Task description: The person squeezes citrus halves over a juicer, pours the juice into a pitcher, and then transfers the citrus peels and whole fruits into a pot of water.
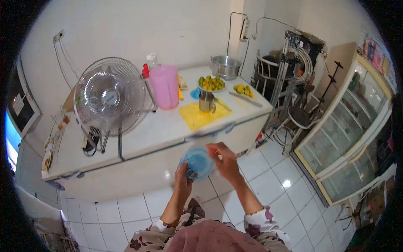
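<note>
My left hand is closed on the near-left side of a blue see-through plastic bowl, held in front of the counter's edge. What lies inside the bowl is hard to make out. At the bowl's right rim, my right hand has its fingers curled and pinched together; anything between them is too small to name. Beyond the hands, a metal mug stands on a yellow cloth, with a spoon or similar utensil beside it. A plate of small green and yellow citrus fruits sits behind the mug.
Cut citrus pieces and a knife lie on the white counter at right. A metal pot, pink pitcher and wire-caged fan stand there too. A glass-door cabinet and a stool are at right.
</note>
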The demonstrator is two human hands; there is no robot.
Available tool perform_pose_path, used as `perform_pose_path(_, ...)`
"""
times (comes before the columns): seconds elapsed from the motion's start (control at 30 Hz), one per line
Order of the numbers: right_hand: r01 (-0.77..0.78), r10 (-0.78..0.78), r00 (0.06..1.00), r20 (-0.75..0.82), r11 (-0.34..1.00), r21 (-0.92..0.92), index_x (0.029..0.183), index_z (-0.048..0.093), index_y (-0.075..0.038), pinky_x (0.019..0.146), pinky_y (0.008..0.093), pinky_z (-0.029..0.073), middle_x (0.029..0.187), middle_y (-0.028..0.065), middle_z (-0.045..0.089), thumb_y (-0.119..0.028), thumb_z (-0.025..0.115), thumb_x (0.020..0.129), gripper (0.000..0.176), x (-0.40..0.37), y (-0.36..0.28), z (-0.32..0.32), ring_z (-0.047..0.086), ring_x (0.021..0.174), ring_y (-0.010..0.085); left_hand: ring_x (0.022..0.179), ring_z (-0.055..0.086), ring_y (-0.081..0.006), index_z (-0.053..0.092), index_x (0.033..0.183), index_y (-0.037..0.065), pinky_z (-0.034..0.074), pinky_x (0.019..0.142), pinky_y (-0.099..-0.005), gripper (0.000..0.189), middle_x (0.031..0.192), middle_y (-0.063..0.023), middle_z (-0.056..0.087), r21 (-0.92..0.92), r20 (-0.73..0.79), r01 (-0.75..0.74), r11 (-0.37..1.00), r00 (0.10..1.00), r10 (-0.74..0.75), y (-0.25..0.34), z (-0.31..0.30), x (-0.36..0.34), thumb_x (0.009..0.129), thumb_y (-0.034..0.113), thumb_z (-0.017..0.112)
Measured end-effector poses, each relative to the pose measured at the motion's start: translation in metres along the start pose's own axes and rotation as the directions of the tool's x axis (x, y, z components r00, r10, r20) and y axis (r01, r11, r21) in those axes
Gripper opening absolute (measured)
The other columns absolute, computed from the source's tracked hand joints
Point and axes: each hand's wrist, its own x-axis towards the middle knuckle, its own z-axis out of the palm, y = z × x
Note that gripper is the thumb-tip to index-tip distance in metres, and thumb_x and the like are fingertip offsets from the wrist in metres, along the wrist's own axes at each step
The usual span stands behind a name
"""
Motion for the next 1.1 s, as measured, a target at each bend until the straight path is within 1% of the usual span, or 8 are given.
perform_pose_path(0.07, 0.277, -0.287, 0.958, 0.005, 0.917, -0.286, 0.116, 0.06, -0.008, 0.095, 0.0436, 0.041, 0.111, 0.0139, 0.063, -0.027, 0.064, 0.088, 0.034, -0.013, -0.019, 0.002, 0.057, 0.104, 0.032, 0.103, 0.058, -0.0174, 0.051, 0.126, 0.004, 0.046, 0.089, -0.0319, 0.044, 0.115, -0.0071, 0.059, 0.082, 0.051, -0.109, 0.991, 0.993, 0.105, 0.0, 0.02, -0.002, 0.094, 0.033, 0.056)
perform_pose_path(0.1, 0.254, -0.264, 0.965, 0.003, 0.927, -0.274, 0.116, 0.06, -0.008, 0.095, 0.0436, 0.041, 0.111, 0.0139, 0.063, -0.027, 0.064, 0.088, 0.034, 0.088, 0.016, -0.008, 0.057, 0.104, 0.032, 0.103, 0.058, -0.0174, 0.051, 0.126, 0.004, 0.046, 0.089, -0.0319, 0.044, 0.115, -0.0071, 0.059, 0.093, 0.031, -0.091, 0.992, 0.996, 0.088, 0.02, 0.045, 0.105, 0.094, 0.033, 0.056)
perform_pose_path(0.2, 0.342, -0.391, 0.92, 0.029, 0.766, -0.544, 0.117, 0.059, -0.006, 0.089, 0.041, 0.043, 0.109, 0.0114, 0.062, -0.026, 0.069, 0.084, 0.04, 0.15, 0.048, -0.034, 0.057, 0.101, 0.0303, 0.092, 0.056, -0.0134, 0.057, 0.117, 0.003, 0.045, 0.08, -0.0293, 0.033, 0.107, -0.0056, 0.06, 0.358, -0.048, -0.105, 0.928, 0.99, 0.13, 0.029, 0.081, 0.184, 0.096, 0.028, 0.054)
perform_pose_path(0.5, 0.304, -0.272, 0.953, 0.135, 0.836, -0.457, 0.122, 0.055, -0.009, 0.085, 0.0423, 0.043, 0.11, 0.0136, 0.058, -0.027, 0.076, 0.075, 0.054, 0.319, 0.147, -0.08, 0.055, 0.101, 0.0324, 0.088, 0.052, -0.009, 0.063, 0.107, 0.001, 0.042, 0.075, -0.0236, 0.029, 0.093, -0.0006, 0.058, 0.472, -0.113, -0.217, 0.855, 0.946, 0.302, 0.01, 0.102, 0.358, 0.096, 0.027, 0.056)
perform_pose_path(0.53, 0.32, -0.278, 0.947, 0.158, 0.84, -0.438, 0.122, 0.055, -0.009, 0.085, 0.0423, 0.043, 0.11, 0.0136, 0.058, -0.027, 0.076, 0.075, 0.054, 0.338, 0.158, -0.082, 0.055, 0.101, 0.0324, 0.084, 0.052, -0.0088, 0.064, 0.109, 0.001, 0.043, 0.07, -0.0242, 0.026, 0.087, -0.0007, 0.054, 0.633, -0.091, -0.337, 0.697, 0.861, 0.5, 0.006, 0.109, 0.371, 0.094, 0.022, 0.058)
perform_pose_path(0.63, 0.41, -0.33, 0.908, 0.259, 0.827, -0.384, 0.122, 0.055, -0.01, 0.086, 0.045, 0.044, 0.106, 0.0143, 0.058, -0.023, 0.077, 0.073, 0.055, 0.387, 0.181, -0.088, 0.055, 0.099, 0.0334, 0.081, 0.053, -0.01, 0.064, 0.113, 0.003, 0.045, 0.07, -0.0259, 0.026, 0.086, -0.0013, 0.052, 0.819, -0.153, -0.27, 0.506, 0.747, 0.647, 0.01, 0.123, 0.397, 0.091, 0.017, 0.062)
perform_pose_path(0.83, 0.424, -0.27, 0.858, 0.437, 0.852, -0.306, 0.121, 0.056, -0.008, 0.087, 0.0419, 0.046, 0.105, 0.0145, 0.058, -0.016, 0.078, 0.071, 0.056, 0.439, 0.201, -0.087, 0.055, 0.1, 0.0326, 0.076, 0.055, -0.009, 0.065, 0.115, 0.006, 0.049, 0.059, -0.0227, 0.028, 0.087, -0.0013, 0.052, 0.776, -0.301, -0.181, 0.604, 0.735, 0.607, 0.014, 0.122, 0.426, 0.088, 0.01, 0.063)
perform_pose_path(1.1, 0.419, -0.271, 0.809, 0.522, 0.888, -0.188, 0.12, 0.057, -0.007, 0.085, 0.039, 0.048, 0.107, 0.0129, 0.058, -0.014, 0.078, 0.07, 0.055, 0.448, 0.209, -0.085, 0.057, 0.099, 0.0321, 0.074, 0.056, -0.0083, 0.065, 0.114, 0.005, 0.052, 0.056, -0.0212, 0.027, 0.084, -0.0009, 0.052, 0.828, -0.319, -0.153, 0.54, 0.664, 0.676, 0.005, 0.117, 0.421, 0.087, 0.005, 0.063)
